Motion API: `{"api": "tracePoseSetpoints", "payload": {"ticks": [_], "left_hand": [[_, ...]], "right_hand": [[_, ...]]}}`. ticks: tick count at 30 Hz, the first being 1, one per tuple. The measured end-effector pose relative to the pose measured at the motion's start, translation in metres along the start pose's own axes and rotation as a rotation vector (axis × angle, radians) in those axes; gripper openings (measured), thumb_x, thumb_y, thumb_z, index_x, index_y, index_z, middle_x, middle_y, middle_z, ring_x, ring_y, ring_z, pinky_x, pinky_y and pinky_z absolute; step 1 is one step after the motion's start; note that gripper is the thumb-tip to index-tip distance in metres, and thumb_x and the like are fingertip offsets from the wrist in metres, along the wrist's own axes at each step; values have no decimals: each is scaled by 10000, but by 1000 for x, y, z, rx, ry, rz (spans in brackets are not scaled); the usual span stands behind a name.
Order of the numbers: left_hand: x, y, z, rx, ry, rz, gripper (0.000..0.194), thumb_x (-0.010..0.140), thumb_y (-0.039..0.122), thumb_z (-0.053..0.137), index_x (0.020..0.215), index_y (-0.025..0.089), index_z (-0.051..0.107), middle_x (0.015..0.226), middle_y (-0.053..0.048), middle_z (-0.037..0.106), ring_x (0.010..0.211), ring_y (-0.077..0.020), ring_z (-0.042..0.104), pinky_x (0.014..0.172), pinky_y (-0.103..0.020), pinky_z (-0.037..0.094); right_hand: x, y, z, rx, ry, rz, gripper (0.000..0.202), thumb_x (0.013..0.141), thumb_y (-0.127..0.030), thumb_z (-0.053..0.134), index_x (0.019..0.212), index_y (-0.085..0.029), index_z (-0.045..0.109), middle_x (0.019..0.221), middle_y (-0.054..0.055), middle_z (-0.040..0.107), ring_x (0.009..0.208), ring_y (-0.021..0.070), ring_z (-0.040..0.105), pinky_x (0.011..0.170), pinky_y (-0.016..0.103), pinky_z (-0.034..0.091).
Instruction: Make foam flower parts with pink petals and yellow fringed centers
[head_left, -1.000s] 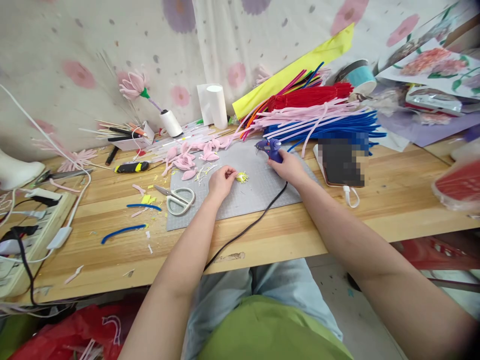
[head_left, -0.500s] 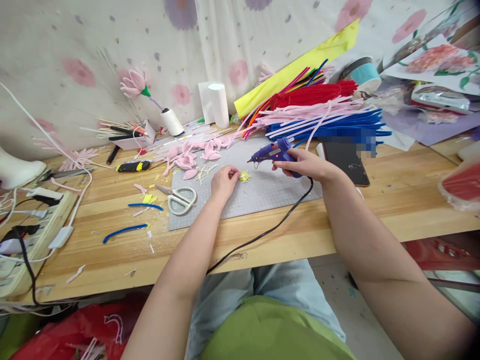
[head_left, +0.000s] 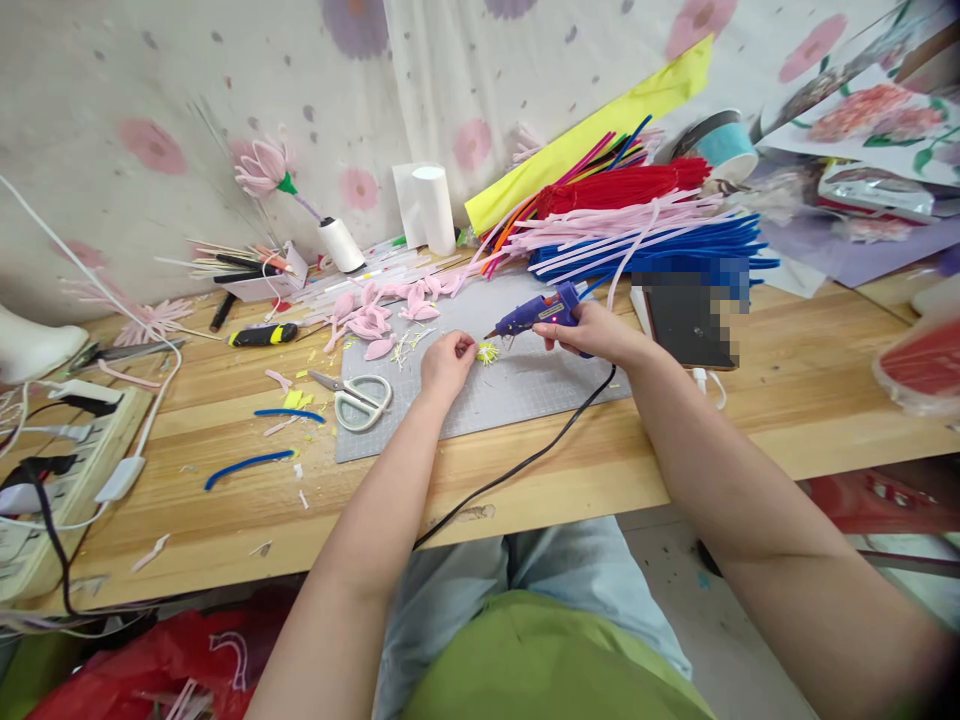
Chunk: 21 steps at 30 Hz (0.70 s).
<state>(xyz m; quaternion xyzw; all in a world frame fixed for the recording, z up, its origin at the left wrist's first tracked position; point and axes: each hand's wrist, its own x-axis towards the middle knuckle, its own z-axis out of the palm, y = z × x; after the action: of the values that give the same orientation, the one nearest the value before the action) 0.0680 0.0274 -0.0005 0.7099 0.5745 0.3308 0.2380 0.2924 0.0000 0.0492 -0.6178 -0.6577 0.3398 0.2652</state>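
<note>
My right hand (head_left: 585, 330) is wrapped round a purple glue gun (head_left: 538, 312), whose nozzle points left and down. Just below and beside the nozzle is a small yellow tuft of stamens (head_left: 487, 353), pinched by my left hand (head_left: 450, 362) over the cutting mat. Whether the nozzle touches the stamens I cannot tell. A black cord runs from the gun across the grey cutting mat (head_left: 525, 390) to the table's front edge. Pink fuzzy petals (head_left: 369, 322) lie behind my left hand, and white stamen scraps (head_left: 407, 343) beside it.
Scissors (head_left: 361, 402) lie on the mat's left part. Farther left are a yellow-black utility knife (head_left: 262, 335), blue pipe cleaner pieces (head_left: 249, 466) and a power strip (head_left: 112, 440). Bundled pipe cleaners (head_left: 645, 245) and a dark phone (head_left: 686, 325) are at the right. A pink flower stands in a white spool (head_left: 343, 245).
My right hand has brought the glue gun slightly left and down, so its nozzle is closer to the yellow stamens. My left hand stays in about the same place.
</note>
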Motion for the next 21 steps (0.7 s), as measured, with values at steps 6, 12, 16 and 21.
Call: {"api": "tracePoseSetpoints", "payload": {"ticks": [6, 12, 16, 21], "left_hand": [[0, 1, 0, 13, 0, -1, 79, 759, 253, 581, 734, 202, 636, 696, -11, 626, 648, -138, 539, 646, -264, 396], [1, -2, 2, 9, 10, 7, 71, 754, 257, 589, 731, 205, 632, 697, -10, 626, 643, -134, 535, 642, -263, 393], [0, 0, 2, 34, -2, 7, 69, 761, 252, 586, 740, 205, 633, 704, -14, 629, 649, -139, 536, 641, -265, 389], [-1, 5, 0, 121, -18, 41, 73, 779, 231, 572, 761, 201, 636, 751, -37, 642, 705, -162, 553, 670, -280, 383]], "right_hand": [[3, -2, 3, -182, 4, 44, 463, 676, -637, 593, 622, -178, 620, 513, 13, 554, 542, 154, 535, 536, 266, 363], [5, -3, 8, -233, 29, 2, 434, 678, -626, 604, 679, -194, 648, 526, 24, 587, 552, 175, 562, 516, 267, 360], [5, -5, 10, -247, 35, -13, 429, 674, -617, 617, 746, -197, 666, 537, 23, 600, 578, 192, 584, 523, 268, 371], [6, -5, 11, -275, 14, 4, 409, 685, -599, 617, 734, -196, 663, 553, 32, 612, 597, 205, 595, 546, 278, 386]]}}
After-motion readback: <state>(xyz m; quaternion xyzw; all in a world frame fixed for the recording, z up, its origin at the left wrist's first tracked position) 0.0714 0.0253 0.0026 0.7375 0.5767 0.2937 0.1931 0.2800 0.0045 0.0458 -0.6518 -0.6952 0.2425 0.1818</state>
